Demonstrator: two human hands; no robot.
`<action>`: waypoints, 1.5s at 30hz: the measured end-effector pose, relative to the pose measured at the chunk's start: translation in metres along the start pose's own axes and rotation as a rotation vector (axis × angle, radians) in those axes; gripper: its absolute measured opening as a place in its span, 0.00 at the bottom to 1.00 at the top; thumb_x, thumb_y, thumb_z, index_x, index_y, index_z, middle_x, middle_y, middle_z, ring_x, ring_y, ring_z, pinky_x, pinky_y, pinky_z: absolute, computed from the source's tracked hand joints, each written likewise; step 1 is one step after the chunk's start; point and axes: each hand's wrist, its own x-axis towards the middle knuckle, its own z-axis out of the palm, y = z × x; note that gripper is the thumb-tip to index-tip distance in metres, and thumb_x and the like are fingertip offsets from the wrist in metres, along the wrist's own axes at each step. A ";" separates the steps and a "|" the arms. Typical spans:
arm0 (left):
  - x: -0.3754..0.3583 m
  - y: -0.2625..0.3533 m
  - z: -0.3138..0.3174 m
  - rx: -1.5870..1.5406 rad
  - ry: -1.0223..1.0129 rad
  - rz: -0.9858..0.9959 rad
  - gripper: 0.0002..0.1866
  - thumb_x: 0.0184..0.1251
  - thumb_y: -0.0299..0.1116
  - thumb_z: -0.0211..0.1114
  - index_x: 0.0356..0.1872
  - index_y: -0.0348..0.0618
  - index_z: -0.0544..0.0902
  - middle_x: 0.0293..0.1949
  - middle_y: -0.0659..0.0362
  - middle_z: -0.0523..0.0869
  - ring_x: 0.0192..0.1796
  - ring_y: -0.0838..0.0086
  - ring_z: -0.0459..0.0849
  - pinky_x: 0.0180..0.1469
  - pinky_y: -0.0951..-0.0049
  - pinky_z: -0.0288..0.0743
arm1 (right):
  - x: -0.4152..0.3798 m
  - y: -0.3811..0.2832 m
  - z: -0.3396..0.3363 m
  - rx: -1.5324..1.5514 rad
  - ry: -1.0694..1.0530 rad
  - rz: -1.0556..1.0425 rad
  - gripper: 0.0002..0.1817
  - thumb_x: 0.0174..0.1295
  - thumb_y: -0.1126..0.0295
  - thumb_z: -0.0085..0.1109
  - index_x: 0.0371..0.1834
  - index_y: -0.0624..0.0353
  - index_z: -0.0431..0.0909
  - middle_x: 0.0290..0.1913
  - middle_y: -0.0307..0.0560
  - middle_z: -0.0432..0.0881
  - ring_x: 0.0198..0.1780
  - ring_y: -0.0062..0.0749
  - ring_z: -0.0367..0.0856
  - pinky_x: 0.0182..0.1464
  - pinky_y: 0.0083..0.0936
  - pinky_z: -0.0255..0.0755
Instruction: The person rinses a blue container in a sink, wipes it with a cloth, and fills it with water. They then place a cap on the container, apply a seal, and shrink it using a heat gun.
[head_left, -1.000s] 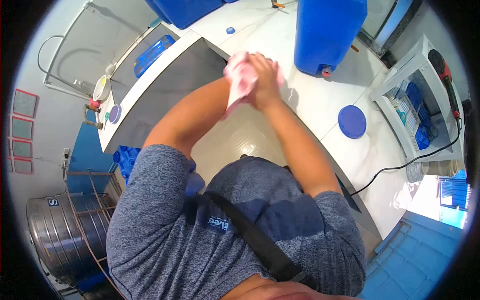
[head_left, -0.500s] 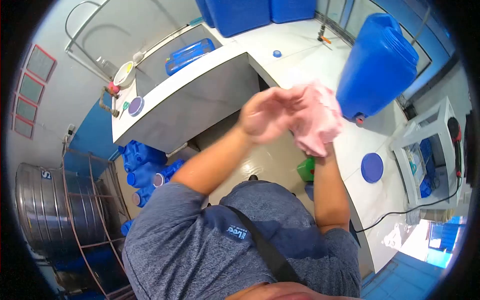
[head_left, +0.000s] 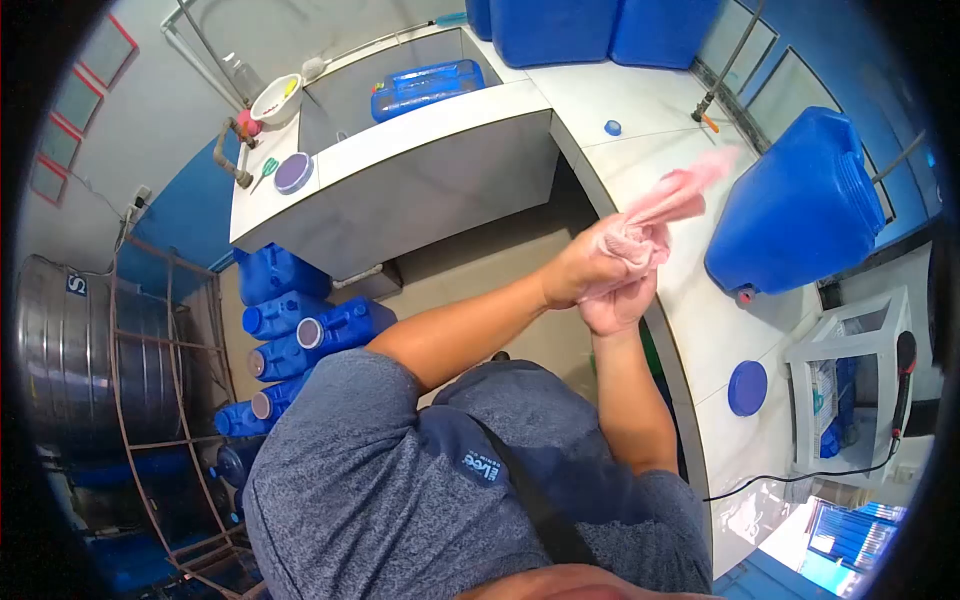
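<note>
A pink cloth (head_left: pixel 640 243) is bunched between my two hands, in front of my body and beside the counter's edge. My left hand (head_left: pixel 577 270) is closed around its near side. My right hand (head_left: pixel 618 306) presses against the lower part of the bundle from below, its fingers partly hidden by the fabric. A loose end of the cloth flares up to the right and is blurred by motion. Closest to the hands on the counter is a large blue jerrycan (head_left: pixel 795 205), standing apart from the cloth.
The white tiled counter (head_left: pixel 700 300) holds a purple lid (head_left: pixel 747 388), a small blue cap (head_left: pixel 612 128) and a white rack (head_left: pixel 850 390). A blue container (head_left: pixel 425 90) lies in the sink (head_left: pixel 330 110). Several blue jugs (head_left: pixel 290 330) stand on the floor at left.
Both hands have come together and the cloth is now bunched between them, rather than draped over my right hand. The view has shifted, so surroundings sit differently in frame.
</note>
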 end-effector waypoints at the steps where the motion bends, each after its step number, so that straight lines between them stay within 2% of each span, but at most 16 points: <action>1: 0.004 0.006 0.000 -0.158 -0.093 0.008 0.45 0.65 0.49 0.72 0.75 0.37 0.61 0.69 0.49 0.72 0.72 0.64 0.70 0.76 0.65 0.58 | 0.005 -0.006 -0.005 -0.005 0.002 -0.001 0.27 0.79 0.47 0.36 0.66 0.54 0.72 0.65 0.47 0.77 0.66 0.39 0.76 0.67 0.40 0.73; 3: -0.003 0.011 -0.006 0.470 0.171 -0.064 0.33 0.73 0.43 0.64 0.72 0.37 0.67 0.67 0.52 0.75 0.69 0.70 0.73 0.75 0.67 0.60 | 0.016 -0.027 -0.008 -0.699 0.149 0.066 0.23 0.76 0.51 0.45 0.62 0.55 0.75 0.59 0.46 0.82 0.58 0.39 0.82 0.61 0.38 0.77; 5: 0.022 -0.001 -0.014 0.000 0.243 -0.278 0.22 0.80 0.38 0.53 0.69 0.38 0.72 0.63 0.56 0.79 0.65 0.74 0.76 0.72 0.68 0.64 | 0.026 -0.047 -0.005 -1.405 0.382 0.320 0.15 0.71 0.60 0.57 0.54 0.56 0.81 0.51 0.44 0.86 0.49 0.38 0.87 0.53 0.35 0.82; 10: -0.062 0.026 -0.172 1.059 -0.221 -1.001 0.29 0.67 0.42 0.69 0.67 0.42 0.76 0.63 0.55 0.81 0.68 0.71 0.76 0.71 0.63 0.65 | 0.045 -0.061 0.017 -2.759 -0.464 0.141 0.09 0.51 0.71 0.66 0.36 0.59 0.84 0.39 0.49 0.87 0.41 0.42 0.87 0.45 0.36 0.80; 11: -0.067 0.029 -0.193 1.237 -0.271 -1.072 0.31 0.65 0.43 0.72 0.67 0.42 0.77 0.63 0.55 0.81 0.68 0.71 0.76 0.71 0.62 0.66 | 0.045 -0.061 0.019 -2.773 -0.410 0.148 0.09 0.51 0.71 0.66 0.36 0.59 0.84 0.39 0.49 0.87 0.41 0.42 0.87 0.45 0.36 0.80; 14: -0.046 0.042 -0.139 0.925 0.168 -0.331 0.39 0.57 0.41 0.78 0.69 0.40 0.73 0.66 0.51 0.79 0.69 0.67 0.76 0.67 0.61 0.70 | 0.064 -0.048 0.045 -2.832 -0.747 0.539 0.07 0.51 0.69 0.63 0.33 0.53 0.86 0.34 0.49 0.86 0.38 0.46 0.87 0.40 0.40 0.79; 16: -0.027 0.016 -0.115 0.894 0.023 -0.166 0.37 0.56 0.39 0.77 0.67 0.39 0.73 0.63 0.50 0.80 0.65 0.65 0.79 0.64 0.61 0.73 | 0.080 -0.031 0.073 -2.849 -0.746 0.641 0.06 0.51 0.70 0.63 0.33 0.53 0.85 0.33 0.49 0.85 0.38 0.47 0.86 0.40 0.40 0.78; 23: -0.015 -0.038 -0.098 0.500 -0.073 -0.761 0.15 0.64 0.30 0.71 0.47 0.41 0.74 0.38 0.61 0.81 0.46 0.76 0.83 0.53 0.67 0.80 | 0.131 -0.083 0.118 -2.813 -0.497 0.356 0.09 0.58 0.75 0.57 0.41 0.57 0.81 0.33 0.52 0.87 0.37 0.50 0.86 0.41 0.38 0.78; 29: -0.017 -0.083 -0.108 -0.150 0.254 -0.862 0.18 0.71 0.52 0.66 0.48 0.50 0.78 0.31 0.71 0.76 0.31 0.84 0.77 0.34 0.76 0.75 | 0.092 -0.124 0.033 -2.778 -0.110 -0.371 0.07 0.60 0.75 0.56 0.40 0.59 0.81 0.35 0.54 0.86 0.38 0.50 0.86 0.43 0.38 0.79; 31: -0.005 -0.073 -0.096 -0.466 0.121 -0.917 0.24 0.73 0.61 0.58 0.50 0.50 0.78 0.35 0.67 0.81 0.35 0.80 0.81 0.37 0.72 0.80 | 0.048 -0.094 0.026 -2.604 -0.021 -0.082 0.08 0.56 0.75 0.58 0.39 0.58 0.81 0.35 0.53 0.85 0.39 0.51 0.85 0.44 0.38 0.79; 33: 0.007 -0.043 -0.054 -0.390 0.232 -0.861 0.26 0.75 0.61 0.53 0.53 0.47 0.76 0.40 0.60 0.86 0.40 0.75 0.86 0.38 0.70 0.85 | 0.005 -0.081 0.004 -2.645 -0.198 0.325 0.10 0.59 0.71 0.59 0.43 0.57 0.83 0.44 0.57 0.85 0.48 0.57 0.84 0.50 0.46 0.77; 35: 0.005 -0.052 -0.068 -0.135 0.227 -1.028 0.21 0.75 0.51 0.59 0.55 0.45 0.76 0.37 0.62 0.85 0.38 0.77 0.85 0.33 0.74 0.82 | -0.023 -0.086 0.017 -2.572 -0.242 0.220 0.14 0.53 0.69 0.65 0.44 0.57 0.82 0.48 0.55 0.84 0.52 0.55 0.81 0.54 0.44 0.75; 39: 0.012 -0.026 -0.054 0.578 -0.377 -1.215 0.21 0.69 0.35 0.68 0.59 0.43 0.74 0.34 0.63 0.82 0.32 0.80 0.80 0.28 0.77 0.74 | -0.035 -0.107 0.038 -2.507 -0.240 0.045 0.28 0.52 0.67 0.71 0.58 0.57 0.75 0.58 0.54 0.80 0.63 0.51 0.76 0.64 0.41 0.69; 41: 0.030 -0.005 -0.027 0.780 -0.754 -0.983 0.20 0.71 0.37 0.66 0.58 0.43 0.74 0.34 0.63 0.81 0.32 0.80 0.79 0.31 0.75 0.75 | -0.037 -0.119 0.039 -2.492 -0.323 0.074 0.37 0.56 0.65 0.71 0.70 0.58 0.67 0.60 0.55 0.80 0.65 0.48 0.76 0.67 0.38 0.69; 43: 0.048 0.012 -0.022 0.859 -0.673 -0.919 0.19 0.73 0.37 0.65 0.57 0.41 0.73 0.35 0.62 0.82 0.33 0.79 0.81 0.36 0.75 0.77 | -0.033 -0.122 0.049 -1.989 0.050 0.851 0.36 0.57 0.58 0.71 0.67 0.59 0.69 0.53 0.59 0.84 0.54 0.47 0.84 0.57 0.37 0.76; 45: 0.050 0.010 -0.035 0.863 -0.374 -0.750 0.20 0.73 0.41 0.66 0.53 0.37 0.74 0.33 0.60 0.83 0.33 0.78 0.82 0.36 0.73 0.78 | -0.036 -0.119 0.039 -1.894 0.186 0.597 0.31 0.61 0.59 0.69 0.65 0.60 0.70 0.52 0.55 0.84 0.52 0.41 0.84 0.56 0.35 0.76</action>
